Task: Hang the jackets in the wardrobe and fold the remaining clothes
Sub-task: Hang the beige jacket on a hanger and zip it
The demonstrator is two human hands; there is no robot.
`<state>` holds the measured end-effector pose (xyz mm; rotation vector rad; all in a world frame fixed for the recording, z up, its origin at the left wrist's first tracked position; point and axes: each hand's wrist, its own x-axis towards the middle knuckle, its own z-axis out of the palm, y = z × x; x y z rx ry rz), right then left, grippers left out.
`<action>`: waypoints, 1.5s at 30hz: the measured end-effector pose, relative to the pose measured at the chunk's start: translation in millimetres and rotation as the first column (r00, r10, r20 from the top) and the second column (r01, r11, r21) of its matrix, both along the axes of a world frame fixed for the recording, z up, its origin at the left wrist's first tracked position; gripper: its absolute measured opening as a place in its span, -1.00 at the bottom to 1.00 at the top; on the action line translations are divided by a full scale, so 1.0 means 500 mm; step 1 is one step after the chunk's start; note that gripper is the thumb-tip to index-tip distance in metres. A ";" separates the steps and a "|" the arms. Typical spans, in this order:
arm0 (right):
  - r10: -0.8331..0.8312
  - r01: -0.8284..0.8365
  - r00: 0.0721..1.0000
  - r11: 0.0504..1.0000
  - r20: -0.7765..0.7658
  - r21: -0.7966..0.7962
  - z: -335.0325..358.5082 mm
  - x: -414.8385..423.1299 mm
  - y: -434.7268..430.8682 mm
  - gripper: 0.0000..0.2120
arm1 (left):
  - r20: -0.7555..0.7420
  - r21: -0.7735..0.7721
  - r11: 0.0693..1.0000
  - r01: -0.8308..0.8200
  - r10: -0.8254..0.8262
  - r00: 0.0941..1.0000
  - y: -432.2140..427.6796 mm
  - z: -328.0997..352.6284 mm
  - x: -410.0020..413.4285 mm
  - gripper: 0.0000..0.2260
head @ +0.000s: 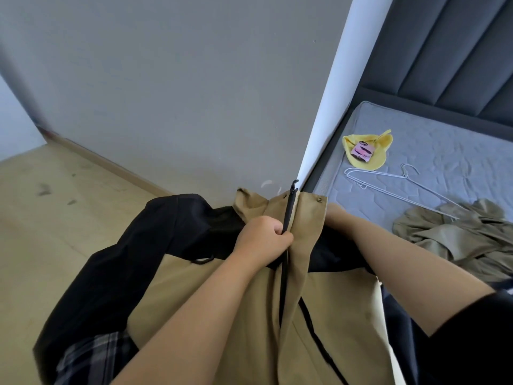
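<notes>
Tan-and-black zip jacket (341,301): held up beside the bed (444,151). Likely soft, light, floppy; take at collar. Left hand (263,237) grips zipper edge; right hand (336,215) behind collar, grip cannot be told.

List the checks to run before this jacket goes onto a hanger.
1. Left hand holds the jacket: ok, its fingers are curled round the front edge by the zipper.
2. Right hand holds the collar: cannot tell, its fingers are hidden behind the fabric.
3. Zipper closed to the top: cannot tell.
4. Hanger within sight: ok, white hangers lie on the mattress.
5. Hangers free to lift: not ok, the olive garment covers one end.
6. Olive garment folded: not ok, it lies crumpled.
</notes>
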<state>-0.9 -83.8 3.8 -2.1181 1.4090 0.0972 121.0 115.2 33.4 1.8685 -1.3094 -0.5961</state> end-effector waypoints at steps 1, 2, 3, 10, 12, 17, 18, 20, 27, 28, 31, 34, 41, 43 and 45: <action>-0.053 0.054 0.996 0.998 0.070 -0.021 0.020 0.003 -0.005 -0.83 | 0.009 0.014 1.000 0.002 -0.002 1.000 -0.002 -0.001 0.000 -0.62; -0.115 0.118 0.980 0.993 0.164 -0.008 0.042 0.005 -0.010 -0.82 | 0.018 0.026 1.000 0.001 -0.002 1.000 -0.003 -0.001 0.000 -0.63; -0.165 0.168 0.957 0.986 0.240 0.005 0.066 0.005 -0.013 -0.83 | 0.022 0.034 0.999 -0.004 0.003 1.000 -0.004 -0.002 0.000 -0.63; -0.152 0.181 0.888 0.983 0.434 -0.026 0.256 0.026 0.011 -0.82 | 0.234 0.102 0.991 -0.086 0.060 0.970 0.001 0.024 0.013 -0.65; -0.128 0.178 0.863 0.982 0.489 -0.056 0.313 0.045 0.029 -0.86 | 0.322 0.071 0.992 -0.103 0.075 0.944 0.004 0.057 0.032 -0.70; -0.048 0.224 0.729 0.959 0.683 -0.172 0.475 0.108 0.098 -0.84 | 0.297 -0.249 0.953 -0.172 0.244 0.923 0.016 0.216 0.066 -0.72; -0.020 0.235 0.697 0.950 0.716 -0.203 0.513 0.123 0.119 -0.79 | 0.214 -0.296 0.935 -0.194 0.263 0.941 0.021 0.257 0.072 -0.69; 0.034 0.263 0.634 0.930 0.772 -0.256 0.590 0.152 0.160 -0.71 | 0.074 -0.363 0.901 -0.237 0.281 0.957 0.032 0.336 0.086 -0.63; 0.291 0.325 0.407 0.840 0.866 -0.435 0.922 0.226 0.288 -0.83 | 0.259 -0.507 0.826 -0.247 0.420 0.870 0.084 0.649 0.175 -0.58; 0.323 0.325 0.386 0.829 0.864 -0.456 0.964 0.235 0.306 -0.83 | 0.246 -0.551 0.789 -0.273 0.466 0.850 0.092 0.695 0.187 -0.57; 0.392 0.346 0.290 0.808 0.873 -0.477 1.068 0.272 0.342 -0.84 | 0.125 -0.676 0.654 -0.340 0.557 0.821 0.116 0.821 0.230 -0.65; 0.420 0.395 0.160 0.802 0.893 -0.448 1.135 0.312 0.356 -0.87 | -0.239 -0.698 0.573 -0.430 0.380 0.894 0.152 0.908 0.278 -0.77; 0.246 0.186 0.395 0.922 0.885 -0.339 1.056 0.425 0.284 -0.81 | 0.520 -0.167 0.978 -0.126 0.196 0.831 0.244 0.856 0.390 -0.70; 0.248 0.182 0.414 0.920 0.876 -0.347 1.017 0.447 0.279 -0.80 | 0.527 -0.509 0.851 -0.128 0.426 0.736 0.288 0.851 0.412 -0.61; 0.276 0.171 0.437 0.909 0.856 -0.380 0.990 0.468 0.272 -0.75 | 0.462 -0.811 0.575 -0.110 0.743 0.484 0.329 0.864 0.449 -0.71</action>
